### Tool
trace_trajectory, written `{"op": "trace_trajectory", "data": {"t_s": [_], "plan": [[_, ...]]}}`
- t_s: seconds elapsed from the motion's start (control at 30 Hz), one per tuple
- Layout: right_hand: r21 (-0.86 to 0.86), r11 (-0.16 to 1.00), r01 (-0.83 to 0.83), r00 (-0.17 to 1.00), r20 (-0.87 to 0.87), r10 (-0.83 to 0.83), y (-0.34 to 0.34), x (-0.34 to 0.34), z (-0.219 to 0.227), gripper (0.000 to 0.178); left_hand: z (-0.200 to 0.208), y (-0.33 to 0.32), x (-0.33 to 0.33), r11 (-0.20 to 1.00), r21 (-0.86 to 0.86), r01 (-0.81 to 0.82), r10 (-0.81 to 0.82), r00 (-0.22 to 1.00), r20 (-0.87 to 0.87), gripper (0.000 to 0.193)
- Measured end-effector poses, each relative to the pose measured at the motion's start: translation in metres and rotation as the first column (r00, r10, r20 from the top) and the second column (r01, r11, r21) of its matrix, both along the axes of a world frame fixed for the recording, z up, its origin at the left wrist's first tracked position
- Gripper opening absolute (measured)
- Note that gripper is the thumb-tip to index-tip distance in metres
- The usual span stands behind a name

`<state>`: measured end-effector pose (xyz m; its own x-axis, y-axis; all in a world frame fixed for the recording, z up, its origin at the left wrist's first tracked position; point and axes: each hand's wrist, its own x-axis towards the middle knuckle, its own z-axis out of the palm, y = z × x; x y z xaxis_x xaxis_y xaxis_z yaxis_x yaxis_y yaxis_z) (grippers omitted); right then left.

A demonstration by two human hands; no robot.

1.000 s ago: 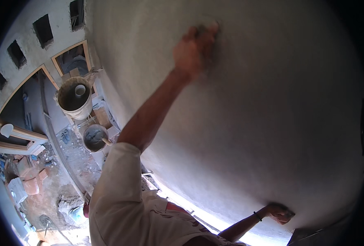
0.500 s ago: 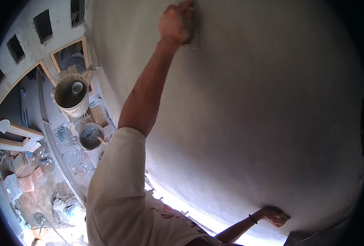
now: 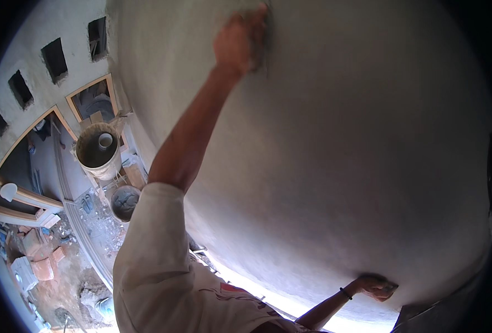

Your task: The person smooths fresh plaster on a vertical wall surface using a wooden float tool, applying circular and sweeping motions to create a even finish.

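My raised left hand (image 3: 234, 44) is closed round a plastering trowel (image 3: 260, 41), pressed close to the grey plastered wall (image 3: 323, 144). The trowel is blurred and mostly behind the fingers; a thin edge shows beside them. Far lower on the right, my right hand (image 3: 374, 287), with a dark band at the wrist, is at the same wall. Its fingers are curled round something small and greyish that I cannot make out. Smooth, damp-looking plaster spans the space between both hands.
To the left stands a large bucket (image 3: 113, 167) with a small white cup (image 3: 105, 141) inside. Below it, a mortar bucket (image 3: 125, 204) is partly hidden by my sleeve. Reddish blocks (image 3: 42, 269) and rubble lie on the floor, near a long pale rail (image 3: 90, 244).
The view has shifted, so the buckets and window openings sit lower in it. My left hand, with the trowel, is slightly lower in the picture. My right hand has barely moved.
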<state>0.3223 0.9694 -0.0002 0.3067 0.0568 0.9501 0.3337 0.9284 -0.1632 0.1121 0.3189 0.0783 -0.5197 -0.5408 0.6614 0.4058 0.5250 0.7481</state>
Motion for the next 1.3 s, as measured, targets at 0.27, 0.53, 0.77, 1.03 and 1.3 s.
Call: {"op": "trace_trajectory", "data": {"t_s": [0.27,0.53,0.77,1.03,1.3], "plan": [[-0.134,0.989,-0.055,0.998,-0.036,0.051,-0.019,-0.006,0.003,0.058,0.066,0.026,0.010,0.811,-0.488,-0.321,0.170,0.929,-0.329,0.045],[-0.112,0.992,-0.056,0.998,-0.029,0.053,-0.005,-0.009,-0.005,0.049,0.028,0.092,0.024,0.887,-0.440,-0.143,-0.004,0.949,-0.315,0.042],[-0.128,0.992,-0.003,1.000,-0.022,0.000,-0.021,-0.008,0.007,0.057,0.128,-0.043,-0.021,0.936,-0.244,-0.255,0.225,0.963,-0.145,0.035],[-0.099,0.992,-0.072,0.997,-0.032,0.069,-0.066,-0.020,0.014,0.070,-0.109,-0.069,-0.039,0.931,-0.123,-0.345,0.347,0.938,-0.003,0.040],[-0.062,0.997,-0.036,0.999,-0.043,0.033,-0.065,-0.026,0.021,0.068,-0.062,-0.017,-0.004,0.975,0.102,-0.195,0.201,0.978,-0.052,0.035]]}}
